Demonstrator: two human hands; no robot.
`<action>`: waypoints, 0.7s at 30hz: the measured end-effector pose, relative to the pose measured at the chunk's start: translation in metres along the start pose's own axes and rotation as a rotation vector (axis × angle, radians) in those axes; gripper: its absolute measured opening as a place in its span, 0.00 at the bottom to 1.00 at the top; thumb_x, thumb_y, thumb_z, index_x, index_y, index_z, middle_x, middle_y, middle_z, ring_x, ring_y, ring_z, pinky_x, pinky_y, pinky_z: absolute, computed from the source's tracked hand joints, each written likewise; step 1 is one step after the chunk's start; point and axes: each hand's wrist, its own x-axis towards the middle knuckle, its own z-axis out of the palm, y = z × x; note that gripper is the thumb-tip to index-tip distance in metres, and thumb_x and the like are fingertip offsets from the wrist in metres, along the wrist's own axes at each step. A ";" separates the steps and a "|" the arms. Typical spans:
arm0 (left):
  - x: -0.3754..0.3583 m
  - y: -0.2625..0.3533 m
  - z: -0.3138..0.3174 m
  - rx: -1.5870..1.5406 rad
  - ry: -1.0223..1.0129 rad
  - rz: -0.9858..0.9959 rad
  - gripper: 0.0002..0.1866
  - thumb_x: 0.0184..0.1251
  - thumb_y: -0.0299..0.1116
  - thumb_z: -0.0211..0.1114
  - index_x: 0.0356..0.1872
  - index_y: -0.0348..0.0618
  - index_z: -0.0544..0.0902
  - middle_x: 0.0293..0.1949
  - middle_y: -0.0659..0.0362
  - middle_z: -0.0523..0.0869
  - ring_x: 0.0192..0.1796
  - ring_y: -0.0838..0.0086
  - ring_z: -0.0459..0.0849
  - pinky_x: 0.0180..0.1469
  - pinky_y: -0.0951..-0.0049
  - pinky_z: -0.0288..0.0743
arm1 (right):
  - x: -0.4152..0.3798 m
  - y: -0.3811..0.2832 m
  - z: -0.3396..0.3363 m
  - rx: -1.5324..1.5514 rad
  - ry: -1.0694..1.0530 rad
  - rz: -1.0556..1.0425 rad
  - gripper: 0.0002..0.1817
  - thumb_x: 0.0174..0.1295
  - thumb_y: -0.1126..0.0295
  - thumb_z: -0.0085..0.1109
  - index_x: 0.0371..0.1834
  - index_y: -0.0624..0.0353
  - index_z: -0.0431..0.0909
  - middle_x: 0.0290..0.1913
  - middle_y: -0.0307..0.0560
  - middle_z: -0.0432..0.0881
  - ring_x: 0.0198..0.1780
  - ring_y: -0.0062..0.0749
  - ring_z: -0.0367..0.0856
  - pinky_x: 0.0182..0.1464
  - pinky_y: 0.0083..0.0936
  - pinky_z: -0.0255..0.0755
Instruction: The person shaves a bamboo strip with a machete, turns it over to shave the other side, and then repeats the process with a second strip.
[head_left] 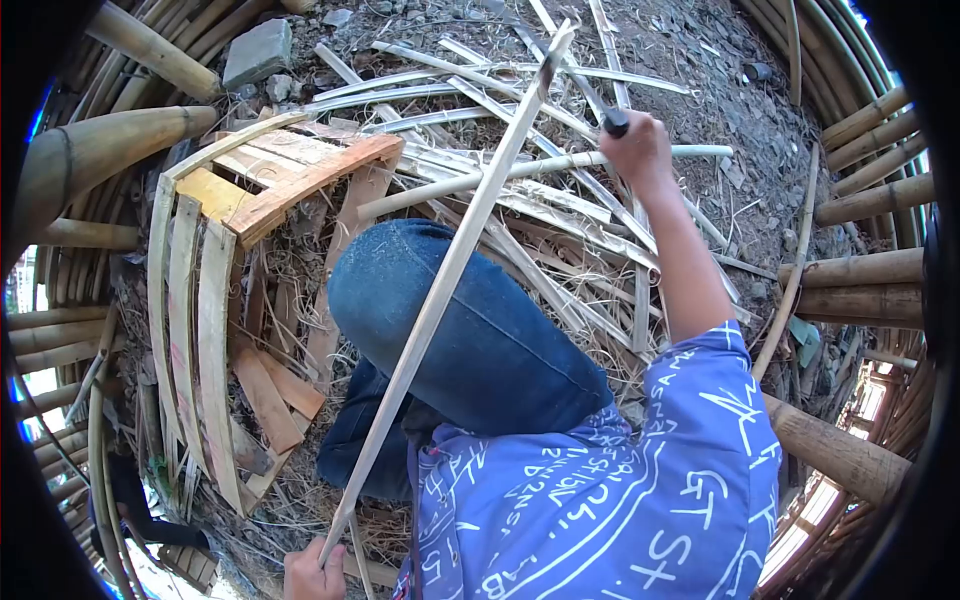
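Note:
A long pale bamboo strip [440, 290] slants across the view, over my bent knee in blue jeans [450, 320]. Its lower end is in my left hand [314, 572], with the fingers closed round it near the bottom edge. The strip's upper end, with a dark mark near it, is at the top centre. My right hand [638, 150] is closed on the black handle of a long knife [585, 88], whose blade points up and left. The blade passes beside or behind the strip's upper end; whether they touch I cannot tell.
Split bamboo strips [560, 215] and curly shavings litter the ground ahead. A wooden crate [215, 330] lies at the left, near a grey block [258, 54]. Thick bamboo poles [865, 270] are stacked on both sides. Part of a person in dark clothing [150, 520] shows at the lower left.

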 end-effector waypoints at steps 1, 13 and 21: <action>-0.001 -0.004 0.000 0.004 0.005 0.007 0.13 0.68 0.32 0.53 0.41 0.33 0.80 0.29 0.39 0.80 0.31 0.43 0.79 0.33 0.54 0.71 | 0.011 0.019 0.000 -0.037 -0.006 0.116 0.11 0.50 0.64 0.59 0.28 0.62 0.83 0.31 0.62 0.83 0.37 0.52 0.85 0.43 0.42 0.78; 0.012 -0.044 -0.005 0.058 -0.145 -0.021 0.13 0.69 0.36 0.55 0.34 0.36 0.80 0.26 0.48 0.80 0.29 0.57 0.79 0.30 0.60 0.70 | -0.064 0.016 -0.026 0.385 0.080 0.226 0.09 0.47 0.71 0.60 0.16 0.65 0.76 0.13 0.44 0.75 0.17 0.23 0.72 0.24 0.26 0.65; 0.029 -0.063 -0.003 -0.367 -0.249 -0.130 0.15 0.69 0.31 0.55 0.22 0.36 0.74 0.13 0.59 0.72 0.17 0.72 0.72 0.22 0.70 0.64 | -0.083 -0.048 -0.043 0.568 -0.058 0.119 0.09 0.49 0.74 0.61 0.17 0.64 0.72 0.13 0.35 0.69 0.18 0.15 0.64 0.21 0.21 0.57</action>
